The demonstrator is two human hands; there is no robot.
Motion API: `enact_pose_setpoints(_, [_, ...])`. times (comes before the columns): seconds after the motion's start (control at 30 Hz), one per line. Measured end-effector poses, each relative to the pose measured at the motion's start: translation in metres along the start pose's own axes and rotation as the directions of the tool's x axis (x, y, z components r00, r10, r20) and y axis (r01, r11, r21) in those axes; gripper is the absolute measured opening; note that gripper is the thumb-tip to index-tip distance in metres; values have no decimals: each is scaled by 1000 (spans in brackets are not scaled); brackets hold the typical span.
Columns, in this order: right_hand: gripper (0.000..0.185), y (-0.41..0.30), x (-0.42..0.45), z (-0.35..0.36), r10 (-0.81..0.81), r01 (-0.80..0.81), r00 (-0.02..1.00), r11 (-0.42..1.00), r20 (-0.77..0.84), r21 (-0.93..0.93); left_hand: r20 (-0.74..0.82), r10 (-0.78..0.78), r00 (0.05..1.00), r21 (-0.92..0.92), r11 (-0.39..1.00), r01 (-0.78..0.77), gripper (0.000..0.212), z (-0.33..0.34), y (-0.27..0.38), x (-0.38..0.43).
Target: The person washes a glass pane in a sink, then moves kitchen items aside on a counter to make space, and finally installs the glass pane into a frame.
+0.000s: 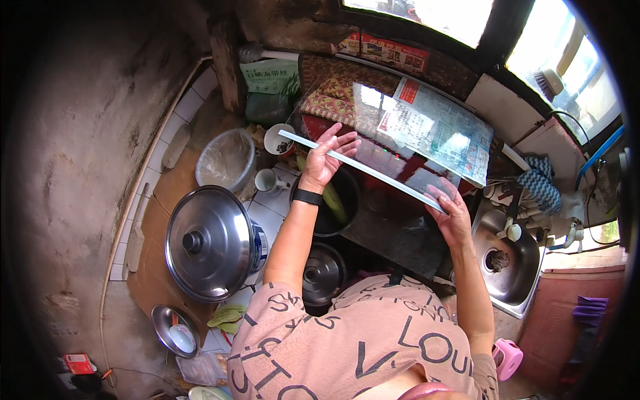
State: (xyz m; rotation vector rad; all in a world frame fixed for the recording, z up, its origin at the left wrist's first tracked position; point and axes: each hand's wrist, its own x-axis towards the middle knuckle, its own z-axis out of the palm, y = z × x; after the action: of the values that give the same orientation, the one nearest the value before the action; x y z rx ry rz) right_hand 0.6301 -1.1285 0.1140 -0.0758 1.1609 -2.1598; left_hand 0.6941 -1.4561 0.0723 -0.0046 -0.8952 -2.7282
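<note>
A clear glass pane with a pale strip along its near edge is held up in both hands. My left hand grips the strip near its left end, fingers spread beneath the glass. Near the strip's right end, my right hand holds the corner, its fingertips seen through the pane. Behind the glass are a patterned cloth, a newspaper sheet and a dark red surface. Below my left forearm stands a dark pot with a long green vegetable inside.
A steel sink lies at the right, a checked cloth above it. On the left are a large pot lid, a plastic basin, a mug, a bowl and a steel bowl. Windows span the upper right.
</note>
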Motion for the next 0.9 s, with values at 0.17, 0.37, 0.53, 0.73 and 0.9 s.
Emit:
enact_pose_setpoints(0.17, [53,-4,-7,-1,-31,31,1000,999,3,27,-23,52,998,50,997,-51,43,8,0,-5])
enact_pose_setpoints(0.37, [52,-16,-35,-2,-18,19,999,1000,-26,22,5,24,1000,66,998,-24,44,28,-3,-27])
enact_pose_setpoints(0.53, [53,-31,-38,-15,-56,56,998,998,0,-2,25,28,999,58,998,-30,48,52,-15,-18])
enact_pose_setpoints(0.73, [51,-25,-22,-19,-8,7,999,1000,38,14,-6,22,1000,94,995,-21,47,35,-15,-11])
enact_pose_setpoints(0.9, [48,-18,-13,-28,-6,-4,995,995,102,98,-37,14,999,79,997,-11,45,24,-20,-7])
